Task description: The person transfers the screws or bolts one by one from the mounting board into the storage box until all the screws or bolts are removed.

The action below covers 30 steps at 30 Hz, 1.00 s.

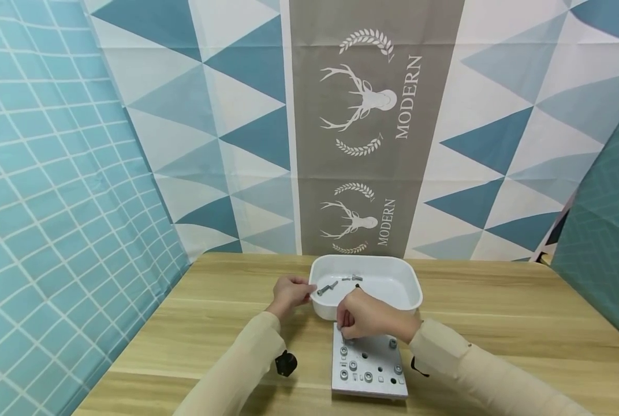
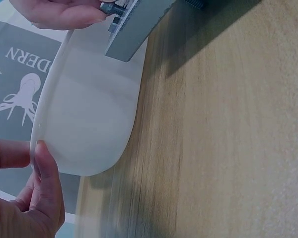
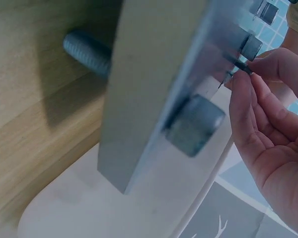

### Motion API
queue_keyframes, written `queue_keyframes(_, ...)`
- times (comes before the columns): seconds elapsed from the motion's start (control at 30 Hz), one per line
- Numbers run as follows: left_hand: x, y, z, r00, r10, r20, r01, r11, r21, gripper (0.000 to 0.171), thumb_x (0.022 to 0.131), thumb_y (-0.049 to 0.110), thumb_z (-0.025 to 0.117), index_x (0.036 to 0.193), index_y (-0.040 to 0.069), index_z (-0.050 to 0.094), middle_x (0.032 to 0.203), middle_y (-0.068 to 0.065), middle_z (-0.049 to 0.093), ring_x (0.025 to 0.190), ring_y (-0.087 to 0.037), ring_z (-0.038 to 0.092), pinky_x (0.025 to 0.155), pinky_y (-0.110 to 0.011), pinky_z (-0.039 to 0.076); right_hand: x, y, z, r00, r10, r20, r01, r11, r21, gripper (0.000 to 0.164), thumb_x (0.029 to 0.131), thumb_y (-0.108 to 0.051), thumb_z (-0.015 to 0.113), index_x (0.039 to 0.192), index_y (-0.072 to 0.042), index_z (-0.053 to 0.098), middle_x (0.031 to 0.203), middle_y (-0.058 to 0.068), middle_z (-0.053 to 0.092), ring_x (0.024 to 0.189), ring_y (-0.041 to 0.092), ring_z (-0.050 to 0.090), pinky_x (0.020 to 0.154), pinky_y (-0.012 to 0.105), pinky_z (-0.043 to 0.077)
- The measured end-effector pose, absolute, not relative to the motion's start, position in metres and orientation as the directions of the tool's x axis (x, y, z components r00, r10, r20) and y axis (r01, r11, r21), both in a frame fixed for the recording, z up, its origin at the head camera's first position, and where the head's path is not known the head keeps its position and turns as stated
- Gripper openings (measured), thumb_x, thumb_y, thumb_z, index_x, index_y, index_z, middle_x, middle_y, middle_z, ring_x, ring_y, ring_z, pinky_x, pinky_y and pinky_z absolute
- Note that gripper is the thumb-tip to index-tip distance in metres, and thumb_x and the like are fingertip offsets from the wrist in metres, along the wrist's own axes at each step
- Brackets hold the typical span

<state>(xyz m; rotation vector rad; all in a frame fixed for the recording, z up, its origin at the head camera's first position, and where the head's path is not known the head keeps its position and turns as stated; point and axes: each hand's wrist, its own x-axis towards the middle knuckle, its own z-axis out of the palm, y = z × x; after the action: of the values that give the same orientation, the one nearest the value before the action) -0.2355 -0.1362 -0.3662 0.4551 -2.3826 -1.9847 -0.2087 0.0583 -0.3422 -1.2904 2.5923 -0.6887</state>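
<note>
My left hand (image 1: 291, 292) pinches the rim of a white tray (image 1: 387, 286) between thumb and fingers at its left side; the left wrist view shows this grip closely. Over the far edge of a silver metal plate (image 1: 377, 349), my right hand (image 1: 366, 315) holds a small dark screw (image 3: 243, 66) between thumb and fingertip, its end close to the plate's face. Several socket-head bolts (image 1: 368, 377) stand in the plate beside bare holes. Below the plate a threaded shank (image 3: 87, 52) sticks out. Loose bolts (image 1: 324, 290) lie in the tray.
The plate sits on a wooden table (image 1: 226, 312) in front of the tray, its far edge near the tray's wall. Behind the table hangs a patterned cloth (image 1: 257, 115); a blue tiled-pattern sheet (image 1: 44, 173) is at the left. A black device (image 1: 286, 363) hangs at my left wrist.
</note>
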Motion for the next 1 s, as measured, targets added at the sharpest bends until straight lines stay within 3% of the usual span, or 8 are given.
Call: queue_keyframes(1.0, -0.234, -0.136, -0.368, -0.961, -0.235, -0.146, -0.194, 0.198, 0.961, 0.017, 0.081, 0.005, 0.073, 0.093, -0.005, 0.065, 0.085, -0.011, 0.061, 0.062, -0.011, 0.058, 0.058, -0.021, 0.057, -0.213, 0.071, -0.338, -0.635, -0.756, 0.156, -0.707, 0.488, -0.511, 0.008, 0.071, -0.004, 0.07, 0.073, -0.011, 0.069, 0.066, -0.008, 0.064, 0.057, -0.005, 0.052, 0.053, 0.014, 0.05)
